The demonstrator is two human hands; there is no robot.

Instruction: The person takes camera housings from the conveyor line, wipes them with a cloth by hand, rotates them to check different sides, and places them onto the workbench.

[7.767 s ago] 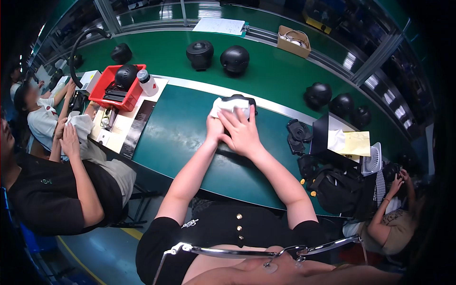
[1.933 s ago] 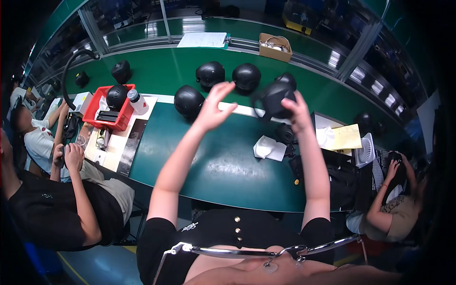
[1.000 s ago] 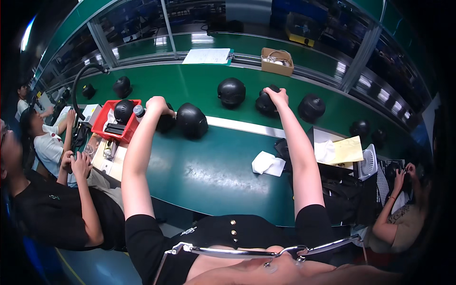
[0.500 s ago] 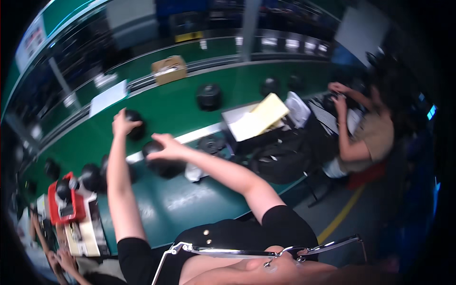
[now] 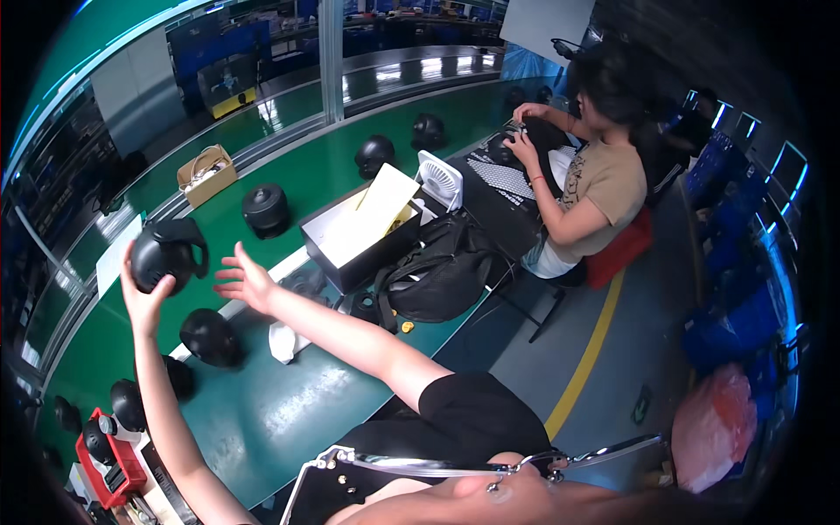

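Note:
My left hand (image 5: 144, 297) is wrapped round the lower side of a black jug (image 5: 166, 254), held up over the green bench with its curved handle turned to the right. My right hand (image 5: 249, 284) is apart from it, open, with its fingers spread toward the handle and nothing in them. Below and between my forearms sits a rounded black body (image 5: 210, 337) on the near edge of the bench. Farther up the green surface stands a squat black pot (image 5: 264, 210).
A black box (image 5: 350, 271) with papers, a white fan (image 5: 440, 179) and a black backpack (image 5: 437, 280) lie to the right. Beyond them a co-worker (image 5: 604, 175) sits handling something dark. A red basket (image 5: 131, 472) is at lower left, and a cardboard box (image 5: 208, 175) at the back.
My view has swung to the right. My left hand has raised the black jug from the bench. My right hand has come away from the rounded black body and spread its fingers.

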